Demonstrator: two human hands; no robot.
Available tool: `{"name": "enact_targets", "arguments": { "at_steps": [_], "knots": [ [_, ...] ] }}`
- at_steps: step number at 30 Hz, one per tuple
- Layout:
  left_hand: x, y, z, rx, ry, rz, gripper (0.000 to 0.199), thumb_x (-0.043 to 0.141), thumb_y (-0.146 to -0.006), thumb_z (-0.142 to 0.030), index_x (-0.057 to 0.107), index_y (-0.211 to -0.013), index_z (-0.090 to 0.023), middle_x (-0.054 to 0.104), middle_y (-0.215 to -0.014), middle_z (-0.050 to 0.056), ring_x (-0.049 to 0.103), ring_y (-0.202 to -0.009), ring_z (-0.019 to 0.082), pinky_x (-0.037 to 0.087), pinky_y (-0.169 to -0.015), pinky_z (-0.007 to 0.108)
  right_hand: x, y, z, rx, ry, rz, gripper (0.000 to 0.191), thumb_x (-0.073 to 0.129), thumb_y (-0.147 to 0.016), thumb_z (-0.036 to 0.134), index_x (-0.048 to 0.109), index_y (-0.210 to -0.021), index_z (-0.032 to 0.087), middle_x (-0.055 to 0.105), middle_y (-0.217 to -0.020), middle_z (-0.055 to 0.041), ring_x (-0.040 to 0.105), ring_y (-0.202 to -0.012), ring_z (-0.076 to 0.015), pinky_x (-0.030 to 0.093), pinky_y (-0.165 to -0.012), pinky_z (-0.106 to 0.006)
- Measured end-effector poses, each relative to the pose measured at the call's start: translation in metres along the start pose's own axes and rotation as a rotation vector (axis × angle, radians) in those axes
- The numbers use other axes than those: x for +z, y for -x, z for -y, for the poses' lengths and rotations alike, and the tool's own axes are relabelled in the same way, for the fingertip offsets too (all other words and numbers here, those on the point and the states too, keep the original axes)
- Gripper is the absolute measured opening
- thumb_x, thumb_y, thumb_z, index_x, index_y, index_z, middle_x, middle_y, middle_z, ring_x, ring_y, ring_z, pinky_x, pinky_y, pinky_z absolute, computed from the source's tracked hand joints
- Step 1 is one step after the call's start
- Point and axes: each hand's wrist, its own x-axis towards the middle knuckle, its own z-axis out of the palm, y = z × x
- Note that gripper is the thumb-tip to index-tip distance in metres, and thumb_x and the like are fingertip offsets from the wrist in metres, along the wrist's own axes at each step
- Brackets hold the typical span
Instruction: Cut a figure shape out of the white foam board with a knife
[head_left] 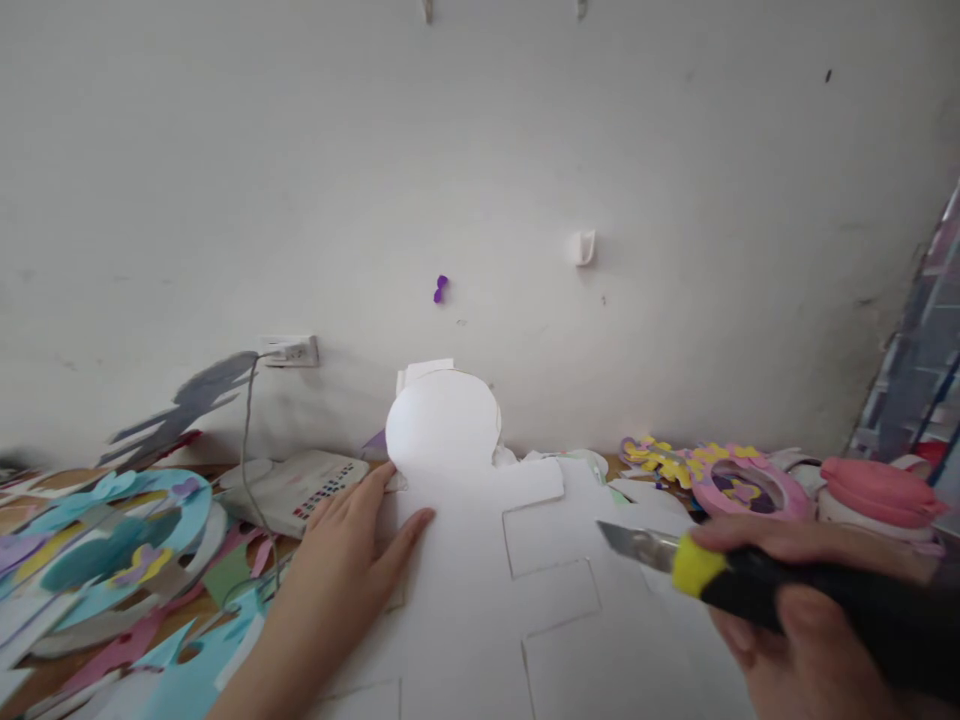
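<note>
A white sheet of paper or thin board (465, 560) lies in front of me. It has a rounded end at the far side and stepped pencil lines drawn on it. My left hand (352, 560) rests on its left side, fingers stretched out and thumb apart. In my right hand (810, 600) is a utility knife (697, 570) with a black and yellow handle. Its blade is out and points left, apparently above the right part of the sheet. My right hand is slightly blurred.
Coloured paper cut-outs (127, 560) cover the left side. Behind my left hand sits a white keyed device (300, 490), with a cord rising to a wall socket (291, 351). At right are a pink ring (791, 490), yellow flower shapes (660, 460) and a pink-lidded container (877, 490).
</note>
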Motion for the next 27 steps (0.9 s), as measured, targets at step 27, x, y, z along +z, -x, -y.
{"name": "enact_targets", "arguments": {
  "at_steps": [27],
  "knots": [
    [-0.007, 0.008, 0.007, -0.045, 0.026, -0.033, 0.061, 0.042, -0.088, -0.063, 0.057, -0.124, -0.016, 0.07, -0.12, 0.016, 0.064, -0.113, 0.035, 0.05, -0.095, 0.05, 0.056, 0.008, -0.011, 0.513, -0.344, 0.158, 0.042, 0.09, -0.06, 0.041, 0.056, -0.074, 0.02, 0.066, -0.064, 0.0048, 0.056, -0.042, -0.0072, 0.055, -0.042, -0.02]
  ]
}}
